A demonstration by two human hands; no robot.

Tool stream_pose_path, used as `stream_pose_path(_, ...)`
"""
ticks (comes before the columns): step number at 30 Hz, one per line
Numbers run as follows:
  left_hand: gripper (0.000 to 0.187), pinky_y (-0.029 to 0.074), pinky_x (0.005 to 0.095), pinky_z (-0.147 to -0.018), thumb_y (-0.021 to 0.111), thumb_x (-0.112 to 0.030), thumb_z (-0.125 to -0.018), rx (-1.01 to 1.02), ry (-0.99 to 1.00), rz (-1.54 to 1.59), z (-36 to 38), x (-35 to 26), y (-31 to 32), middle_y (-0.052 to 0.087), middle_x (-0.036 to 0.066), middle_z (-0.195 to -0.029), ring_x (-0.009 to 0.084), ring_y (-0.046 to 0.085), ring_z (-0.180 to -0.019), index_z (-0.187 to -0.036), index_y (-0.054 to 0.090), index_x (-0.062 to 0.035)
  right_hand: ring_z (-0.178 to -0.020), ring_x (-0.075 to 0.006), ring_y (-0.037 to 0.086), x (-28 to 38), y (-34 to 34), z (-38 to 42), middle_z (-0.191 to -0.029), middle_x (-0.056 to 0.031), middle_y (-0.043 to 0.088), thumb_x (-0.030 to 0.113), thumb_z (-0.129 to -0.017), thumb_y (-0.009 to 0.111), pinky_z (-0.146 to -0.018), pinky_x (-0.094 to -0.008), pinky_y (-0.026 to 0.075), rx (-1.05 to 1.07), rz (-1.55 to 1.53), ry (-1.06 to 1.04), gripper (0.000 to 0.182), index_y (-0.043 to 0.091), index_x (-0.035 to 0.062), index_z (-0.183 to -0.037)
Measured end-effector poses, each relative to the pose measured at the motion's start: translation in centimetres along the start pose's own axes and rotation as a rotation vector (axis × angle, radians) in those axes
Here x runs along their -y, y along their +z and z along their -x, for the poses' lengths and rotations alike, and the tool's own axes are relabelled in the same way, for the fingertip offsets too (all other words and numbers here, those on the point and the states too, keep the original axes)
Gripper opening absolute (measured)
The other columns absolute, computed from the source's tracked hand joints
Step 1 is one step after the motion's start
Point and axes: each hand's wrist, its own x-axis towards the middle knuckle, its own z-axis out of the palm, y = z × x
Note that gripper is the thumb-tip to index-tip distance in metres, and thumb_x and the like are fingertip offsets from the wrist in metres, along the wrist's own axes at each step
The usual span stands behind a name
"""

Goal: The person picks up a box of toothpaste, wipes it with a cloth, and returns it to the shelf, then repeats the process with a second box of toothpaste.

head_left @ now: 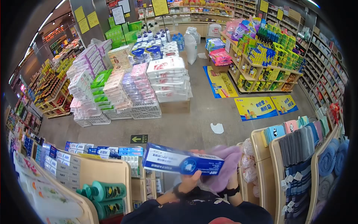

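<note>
A blue and white toothpaste box (164, 159) with a tooth picture is held tilted in front of my chest. My left hand (189, 182) is closed on its lower edge, the thumb lying on the printed front. A crumpled purple cloth (225, 162) hangs at the box's right end, touching it and slightly blurred. My right hand (233, 182) is closed on the cloth, which covers most of its fingers. Dark bands circle both wrists.
Toothpaste boxes (71, 159) and green pump bottles (110, 190) fill the left shelf. Folded towels (296, 145) hang on the right rack. Tissue packs (167, 76) are stacked ahead, left of a yellow-green product display (261, 56). A white scrap (216, 128) lies on the floor.
</note>
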Motion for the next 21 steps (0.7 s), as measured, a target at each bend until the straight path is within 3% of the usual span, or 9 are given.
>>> stream_pose_path(1, 0.071, 0.046, 0.0355, -0.093, 0.070, -0.009, -0.075, -0.177, -0.095, 0.483, -3.1, -1.6, 0.9, 0.050, 0.014, -0.120, 0.0228, 0.054, -0.109, -0.135, 0.032, -0.0032, -0.119, -0.0286, 0.048, -0.1, 0.6, -1.6, -0.132, -0.0123, 0.045, 0.021, -0.091, 0.056, -0.095, -0.0416, 0.045, -0.009, -0.010, -0.079, 0.041, 0.044, 0.0055, -0.127)
stream_pose_path(4, 0.061, 0.047, 0.0268, -0.087, 0.070, 0.001, -0.072, -0.025, 0.031, -0.130, -8.8, -1.4, -2.6, 0.054, 0.012, -0.114, 0.0160, 0.056, -0.102, -0.126, 0.042, -0.0005, -0.121, -0.0310, 0.047, -0.4, 2.8, -6.3, -0.134, -0.0129, 0.044, 0.022, -0.091, 0.058, -0.095, -0.0435, 0.045, -0.024, -0.020, -0.253, 0.042, 0.044, 0.0066, -0.127)
stream_pose_path(5, 0.061, 0.047, 0.0268, -0.087, 0.070, 0.001, -0.072, -0.014, 0.028, -0.127, -9.9, -1.2, -3.1, 0.054, 0.012, -0.114, 0.0160, 0.056, -0.102, -0.126, 0.042, -0.0005, -0.121, -0.0322, 0.046, -0.7, 3.4, -7.4, -0.134, -0.0132, 0.044, 0.022, -0.090, 0.059, -0.095, -0.0444, 0.044, -0.017, 0.004, -0.268, 0.042, 0.044, 0.0071, -0.127)
stream_pose_path(7, 0.069, 0.006, 0.0374, -0.113, 0.063, -0.002, -0.065, 0.073, -0.166, -0.171, -12.0, -0.3, -4.3, 0.049, 0.011, -0.119, 0.0189, 0.046, -0.115, -0.126, 0.031, -0.0025, -0.121, -0.0347, 0.045, -1.8, 4.7, -9.6, -0.134, -0.0138, 0.044, 0.022, -0.088, 0.061, -0.095, -0.0461, 0.044, 0.000, 0.054, -0.282, 0.044, 0.044, 0.0081, -0.126)
stream_pose_path(11, 0.078, 0.023, 0.0358, -0.110, 0.066, 0.001, -0.065, 0.110, -0.088, -0.234, -15.5, 2.4, -6.2, 0.045, 0.011, -0.123, 0.0196, 0.046, -0.116, -0.131, 0.025, -0.0040, -0.122, -0.0396, 0.044, -4.8, 7.4, -13.8, -0.134, -0.0151, 0.044, 0.021, -0.085, 0.066, -0.096, -0.0497, 0.043, 0.077, 0.208, -0.289, 0.048, 0.043, 0.0100, -0.126)
stream_pose_path(12, 0.063, 0.049, 0.0274, -0.082, 0.071, 0.003, -0.071, 0.019, -0.038, -0.160, -16.4, 2.3, -6.1, 0.059, 0.012, -0.102, 0.0162, 0.060, -0.092, -0.126, 0.041, -0.0018, -0.122, -0.0409, 0.043, -5.5, 8.0, -14.6, -0.134, -0.0154, 0.045, 0.021, -0.084, 0.067, -0.096, -0.0506, 0.042, 0.100, 0.261, -0.298, 0.049, 0.043, 0.0105, -0.126)
stream_pose_path(13, 0.065, 0.049, 0.0284, -0.082, 0.071, 0.003, -0.070, 0.039, -0.017, -0.175, -17.0, 3.4, -6.7, 0.058, 0.012, -0.105, 0.0170, 0.059, -0.094, -0.127, 0.040, -0.0028, -0.122, -0.0421, 0.043, -6.1, 8.6, -15.3, -0.134, -0.0157, 0.045, 0.021, -0.083, 0.068, -0.096, -0.0515, 0.042, 0.123, 0.326, -0.311, 0.051, 0.043, 0.0109, -0.125)
stream_pose_path(15, 0.063, 0.048, 0.0318, -0.084, 0.070, 0.003, -0.072, -0.038, -0.360, -0.055, -17.8, 7.9, -7.9, 0.056, 0.013, -0.108, 0.0189, 0.058, -0.097, -0.127, 0.040, -0.0027, -0.123, -0.0446, 0.042, -7.7, 9.5, -17.1, -0.134, -0.0164, 0.045, 0.021, -0.081, 0.070, -0.096, -0.0532, 0.042, 0.178, 0.450, -0.364, 0.053, 0.042, 0.0119, -0.125)
stream_pose_path(21, 0.060, 0.047, 0.0345, -0.087, 0.069, 0.001, -0.075, -0.035, -0.236, 0.015, -19.6, 21.7, -10.8, 0.055, 0.014, -0.115, 0.0208, 0.057, -0.101, -0.128, 0.040, -0.0019, -0.123, -0.0507, 0.039, -10.7, 13.0, -24.3, -0.134, -0.0180, 0.045, 0.021, -0.077, 0.076, -0.096, -0.0577, 0.040, 0.327, 0.671, -0.538, 0.059, 0.041, 0.0143, -0.124)
